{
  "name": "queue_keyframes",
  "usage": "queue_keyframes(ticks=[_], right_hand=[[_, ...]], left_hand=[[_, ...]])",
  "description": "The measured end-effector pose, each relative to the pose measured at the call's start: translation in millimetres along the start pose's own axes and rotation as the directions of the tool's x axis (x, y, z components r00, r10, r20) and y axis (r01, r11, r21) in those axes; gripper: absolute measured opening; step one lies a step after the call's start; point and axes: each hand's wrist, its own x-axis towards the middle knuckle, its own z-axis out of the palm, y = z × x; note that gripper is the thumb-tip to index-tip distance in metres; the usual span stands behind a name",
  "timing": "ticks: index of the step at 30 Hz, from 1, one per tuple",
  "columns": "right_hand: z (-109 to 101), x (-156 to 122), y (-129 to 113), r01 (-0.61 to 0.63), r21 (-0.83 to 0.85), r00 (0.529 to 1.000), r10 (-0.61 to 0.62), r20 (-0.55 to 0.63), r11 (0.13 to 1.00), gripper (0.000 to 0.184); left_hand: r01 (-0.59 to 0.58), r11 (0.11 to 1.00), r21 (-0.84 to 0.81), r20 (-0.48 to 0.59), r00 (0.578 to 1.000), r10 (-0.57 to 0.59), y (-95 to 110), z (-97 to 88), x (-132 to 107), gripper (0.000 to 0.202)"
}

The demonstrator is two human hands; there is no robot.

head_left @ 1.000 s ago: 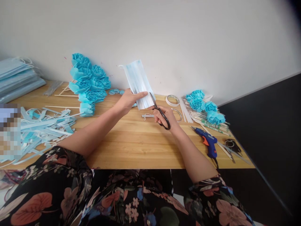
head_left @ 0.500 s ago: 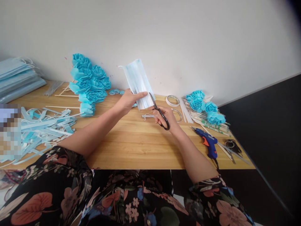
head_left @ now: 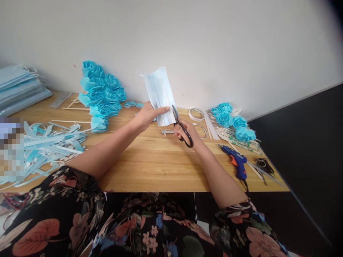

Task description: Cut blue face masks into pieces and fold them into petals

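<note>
A pale blue face mask (head_left: pixel 160 87) is held up over the table, with an ear loop at its upper left corner. My left hand (head_left: pixel 150 113) pinches it near the lower end, thumb across the front. My right hand (head_left: pixel 189 132) is closed around the black handles of a pair of scissors (head_left: pixel 187 137). The blades point up and lie along the right edge of the mask, close to my left thumb. Below the hands, a cut strip with a loop (head_left: pixel 167 132) lies on the table.
Blue paper-like flowers (head_left: pixel 103 92) on sticks stand at the back left; more flowers (head_left: pixel 225 116) lie at the right. Cut strips (head_left: pixel 56 146) and stacked masks (head_left: pixel 20 87) fill the left. A blue glue gun (head_left: pixel 237 160) and a tape roll (head_left: pixel 196 114) are on the right.
The mask and my left hand have shifted slightly right, and the mask's edge sits closer against the scissor blades. My right hand has barely moved.
</note>
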Motion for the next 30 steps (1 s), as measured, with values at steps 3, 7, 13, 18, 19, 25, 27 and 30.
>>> queue_keyframes(ticks=[3,7,13,18,19,25,27,30], right_hand=[[0,0,3,0.001,-0.001,1.0,-0.001,0.004,1.0,0.054],[0,1,6,0.017,0.003,1.0,-0.017,-0.007,1.0,0.053],[0,-1,4,0.03,-0.021,0.999,-0.031,-0.041,0.999,0.057],[1,-1,0,0.03,-0.016,0.998,-0.031,-0.046,0.999,0.058],[1,-1,0,0.029,-0.012,0.998,-0.03,-0.048,0.999,0.058],[2,-1,-2,0.033,0.015,0.998,-0.032,-0.047,0.999,0.056],[2,-2,-3,0.032,0.01,0.998,-0.032,-0.052,0.999,0.055],[2,-2,-4,0.029,0.005,0.998,-0.029,-0.06,1.0,0.056]], left_hand=[[0.016,1.0,0.017,0.021,1.0,-0.016,-4,1.2,-1,0.057],[0.008,1.0,0.028,0.039,0.999,-0.01,-7,2.0,-1,0.058],[0.0,0.999,0.045,0.045,0.999,-0.002,-6,2.9,-4,0.057],[0.01,1.0,0.025,0.043,0.999,-0.011,-7,2.7,-3,0.056],[0.009,1.0,0.024,0.043,0.999,-0.01,-7,2.7,-3,0.056],[0.002,1.0,0.026,0.042,0.999,-0.004,-9,2.4,-3,0.056],[0.001,1.0,0.021,0.038,0.999,-0.002,-10,2.2,-2,0.056],[0.002,1.0,0.019,0.034,0.999,-0.003,-10,2.4,-2,0.055]])
